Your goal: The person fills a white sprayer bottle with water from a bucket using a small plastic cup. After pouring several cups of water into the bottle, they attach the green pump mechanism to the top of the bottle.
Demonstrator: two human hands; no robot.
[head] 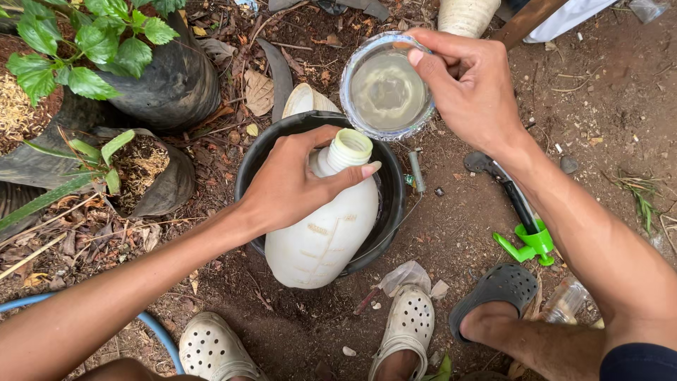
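White jug (pixel 321 236), black bucket (pixel 386 212), clear cup (pixel 386 88) cloudy liquid, green sprayer head (pixel 530 243), cream perforated clogs (pixel 409 321).

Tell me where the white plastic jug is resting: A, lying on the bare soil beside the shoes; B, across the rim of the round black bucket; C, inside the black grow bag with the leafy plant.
B: the white plastic jug lies tilted across the round black bucket, gripped near its neck by the left hand.

We reach in with both bare forearms from below. Our left hand (pixel 300 185) curls its fingers and thumb into a firm wrap, palm down. Our right hand (pixel 469 88) sits higher, wrist bent, thumb and fingertips pinched together.
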